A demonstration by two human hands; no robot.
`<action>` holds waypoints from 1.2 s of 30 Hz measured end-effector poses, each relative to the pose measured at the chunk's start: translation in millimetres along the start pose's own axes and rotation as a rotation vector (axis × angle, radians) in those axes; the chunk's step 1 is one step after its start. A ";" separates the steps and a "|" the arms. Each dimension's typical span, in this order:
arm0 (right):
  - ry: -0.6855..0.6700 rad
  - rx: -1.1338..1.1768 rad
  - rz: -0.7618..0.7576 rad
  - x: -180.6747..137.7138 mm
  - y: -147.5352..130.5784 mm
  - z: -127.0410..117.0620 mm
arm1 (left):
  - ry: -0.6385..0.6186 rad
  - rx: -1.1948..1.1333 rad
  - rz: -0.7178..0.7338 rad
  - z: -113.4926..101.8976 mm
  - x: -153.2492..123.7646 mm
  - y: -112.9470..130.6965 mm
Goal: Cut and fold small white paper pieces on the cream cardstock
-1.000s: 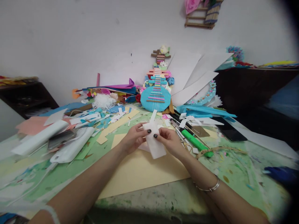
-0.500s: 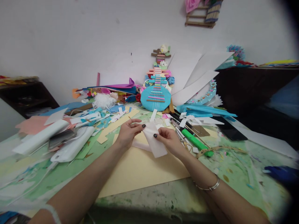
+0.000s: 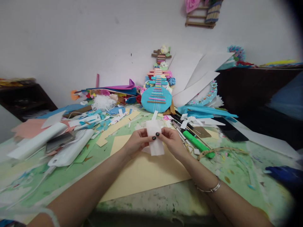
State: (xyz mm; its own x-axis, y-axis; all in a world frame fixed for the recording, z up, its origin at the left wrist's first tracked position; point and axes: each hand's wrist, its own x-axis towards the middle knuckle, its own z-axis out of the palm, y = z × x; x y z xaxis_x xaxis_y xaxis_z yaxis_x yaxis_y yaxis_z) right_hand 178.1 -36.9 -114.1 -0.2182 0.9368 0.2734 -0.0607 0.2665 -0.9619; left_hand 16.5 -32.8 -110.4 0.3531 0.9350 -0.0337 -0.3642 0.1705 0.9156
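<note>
Both the left grip point(image 3: 139, 141) and the right grip point(image 3: 173, 142) are pinched, thumb against fingers, on one thin white paper strip point(image 3: 157, 149), which stands between them with the two thumbs close together on its near face. Below the grips, a cream paper sheet point(image 3: 146, 176) lies on the desk point(image 3: 175, 199). Beyond the grips leans a blue model lute point(image 3: 156, 107). Just right of the right grip is a bright green tool point(image 3: 198, 143), with a black phone point(image 3: 233, 130) farther out; well left of the left grip lies a white corded device point(image 3: 71, 149)
</note>
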 end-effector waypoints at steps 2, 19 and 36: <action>0.039 -0.025 -0.015 0.4 1.0 -1.1 | 0.046 0.010 0.014 -1.3 1.3 -2.9; 0.268 -0.095 -0.109 1.9 0.0 -4.8 | -0.035 0.240 -0.008 0.7 -0.6 -4.6; 0.401 -0.414 -0.201 -8.2 -1.6 0.7 | -0.095 0.204 -0.036 8.5 -6.4 -3.3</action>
State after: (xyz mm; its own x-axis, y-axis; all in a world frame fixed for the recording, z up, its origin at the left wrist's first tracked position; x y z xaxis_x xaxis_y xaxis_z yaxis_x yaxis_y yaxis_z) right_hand 179.3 -45.1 -114.8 0.1469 0.8501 0.5056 0.3381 0.4372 -0.8334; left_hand 22.8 -41.9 -109.7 0.4454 0.8945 -0.0388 -0.1712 0.1276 0.9769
